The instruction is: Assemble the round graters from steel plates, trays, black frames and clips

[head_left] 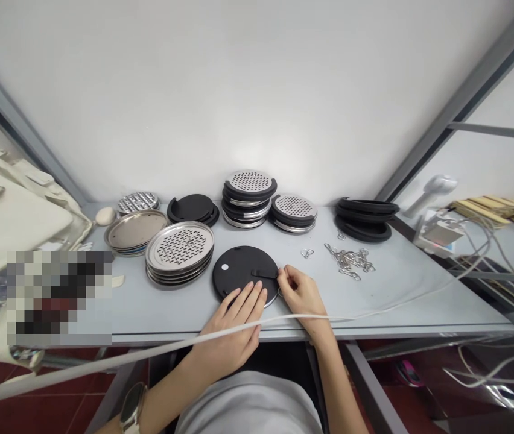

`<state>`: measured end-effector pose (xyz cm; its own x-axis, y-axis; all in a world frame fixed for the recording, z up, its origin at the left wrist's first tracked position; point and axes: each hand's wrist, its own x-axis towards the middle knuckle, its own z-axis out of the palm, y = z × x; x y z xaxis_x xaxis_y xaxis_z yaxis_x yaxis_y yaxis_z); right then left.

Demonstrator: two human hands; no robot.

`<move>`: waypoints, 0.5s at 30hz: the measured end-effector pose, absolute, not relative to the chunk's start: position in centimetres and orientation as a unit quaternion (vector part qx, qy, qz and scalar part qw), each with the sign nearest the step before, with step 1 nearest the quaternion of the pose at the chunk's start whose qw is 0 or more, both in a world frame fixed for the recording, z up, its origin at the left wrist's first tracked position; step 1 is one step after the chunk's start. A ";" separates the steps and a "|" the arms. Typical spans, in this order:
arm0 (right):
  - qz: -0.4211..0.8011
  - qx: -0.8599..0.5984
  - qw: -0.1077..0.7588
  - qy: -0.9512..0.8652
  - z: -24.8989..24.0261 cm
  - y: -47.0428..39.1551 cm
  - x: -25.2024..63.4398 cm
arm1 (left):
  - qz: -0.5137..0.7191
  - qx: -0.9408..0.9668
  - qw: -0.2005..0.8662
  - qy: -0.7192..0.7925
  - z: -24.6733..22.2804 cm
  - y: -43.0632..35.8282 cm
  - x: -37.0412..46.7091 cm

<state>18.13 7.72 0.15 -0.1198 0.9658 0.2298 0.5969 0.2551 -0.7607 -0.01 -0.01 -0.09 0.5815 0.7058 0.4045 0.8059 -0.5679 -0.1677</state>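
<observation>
A round black disc (234, 268) with a white dot and a slot-like strip lies flat on the table in front of me. My left hand (234, 325) rests on its near side, fingers stretched out flat. At the disc's right edge my right hand (300, 295) is closed in a pinch, by the end of the strip; what sits between the fingertips is hidden. A bit of silvery metal shows beneath those fingers. Left of the disc stands a stack of round metal grater plates (180, 247). Loose metal clips (352, 259) lie in a heap on the right.
Along the wall stand a tall stack of black-rimmed graters (250, 193), a shorter stack (294, 211), black discs (192, 210) and black rings (365, 217). Plain metal plates (134, 230) are at the left. A white cable (161, 348) crosses before my arms.
</observation>
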 end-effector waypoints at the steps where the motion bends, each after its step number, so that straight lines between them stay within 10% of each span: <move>1: 0.253 -0.555 0.367 -0.703 0.2 7.7 18.1 | -0.148 -0.873 0.170 -0.432 -0.1 0.0 0.0; 15: 0.255 -0.551 0.358 -0.709 0.0 7.7 18.1 | -0.155 -0.879 0.148 -0.426 -0.1 -0.2 -0.1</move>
<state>18.15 7.71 0.03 -0.1364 0.9644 0.2267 0.5991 0.2625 -0.7564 -0.07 -0.19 -0.13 0.5893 0.7024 0.3992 0.7944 -0.5937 -0.1281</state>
